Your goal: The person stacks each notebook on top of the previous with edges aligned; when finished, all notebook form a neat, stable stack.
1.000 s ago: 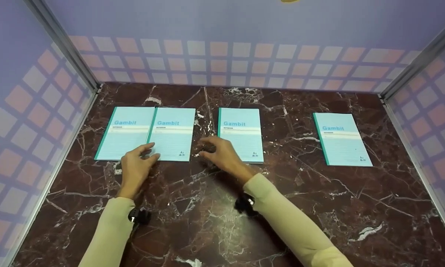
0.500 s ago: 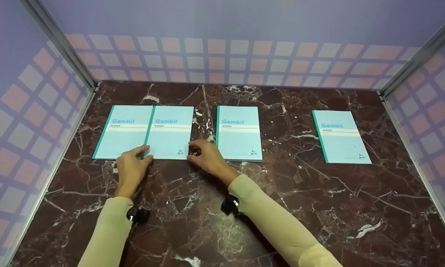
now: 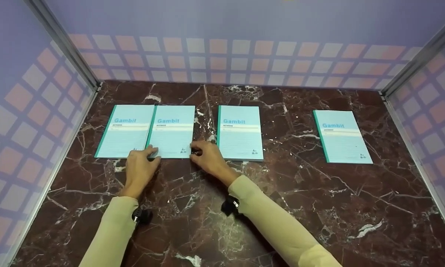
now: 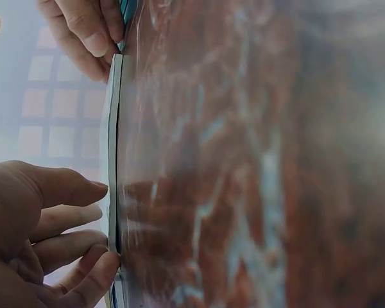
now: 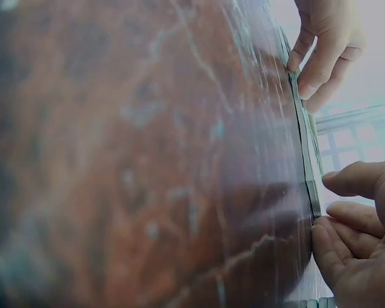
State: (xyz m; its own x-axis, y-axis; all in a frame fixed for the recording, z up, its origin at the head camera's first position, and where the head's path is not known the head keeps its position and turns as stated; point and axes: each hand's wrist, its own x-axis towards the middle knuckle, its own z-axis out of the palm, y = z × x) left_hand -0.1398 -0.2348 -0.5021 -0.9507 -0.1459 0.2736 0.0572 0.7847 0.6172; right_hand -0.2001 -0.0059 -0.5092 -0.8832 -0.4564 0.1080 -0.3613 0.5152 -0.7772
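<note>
Two teal-spined Gambit notebooks lie side by side at the table's left: the leftmost notebook and the second notebook, whose spine meets it. My left hand is at the second notebook's lower left corner, fingertips near the seam, thumb by the bottom edge. At its lower right edge, my right hand touches with bent fingers. Both wrist views show the notebook edge flat and low, with fingertips against or close to it. How firmly they press cannot be told.
A third notebook lies just right of my right hand, separated by a gap. Farther right, a fourth notebook lies slightly tilted. The dark red marbled table is bounded by checkered panels at the back and sides.
My right hand has moved left from the gap beside the third notebook to the second notebook's right edge. My left hand has shifted slightly down and right near the seam. The notebooks look unmoved.
</note>
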